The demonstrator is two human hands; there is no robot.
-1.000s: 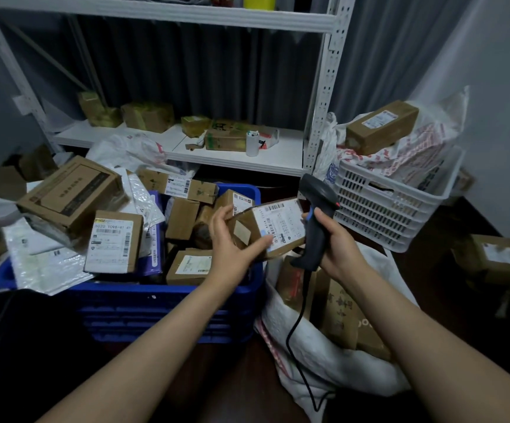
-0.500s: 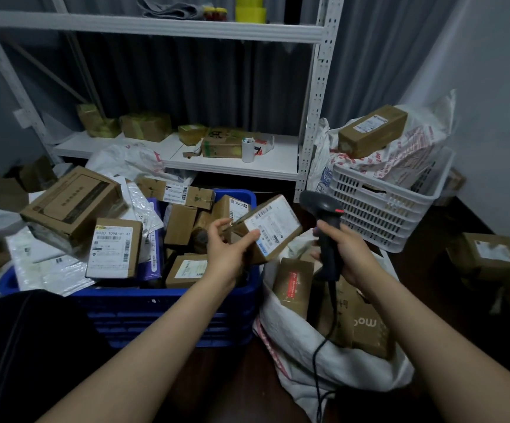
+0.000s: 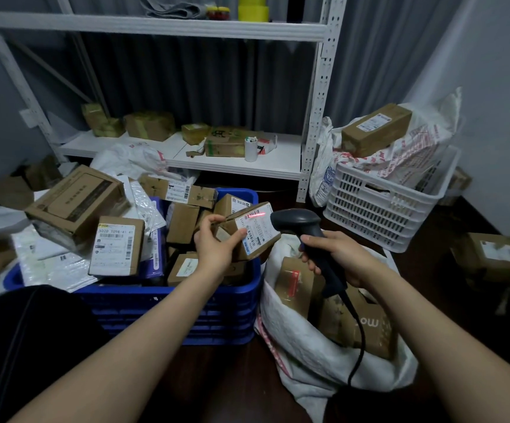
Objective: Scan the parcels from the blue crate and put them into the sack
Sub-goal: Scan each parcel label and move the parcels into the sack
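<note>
A white sack (image 3: pixel 308 358) of boxed parcels slumps against the blue crate (image 3: pixel 186 309). Over the crate's near right corner, left hand (image 3: pixel 217 250) fingers (image 3: pixel 208 220) pinch a small cardboard parcel (image 3: pixel 256 232); the right hand (image 3: pixel 343 259) grips a barcode scanner (image 3: pixel 298 221), its red beam (image 3: pixel 255 214) crossing the label. Metal shelving (image 3: pixel 232 160) stands behind.

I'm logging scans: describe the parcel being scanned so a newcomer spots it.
Find the blue crate at centre. Above its right end, the left hand holds a small brown parcel. Only its white label shows the red line from the scanner.
</note>
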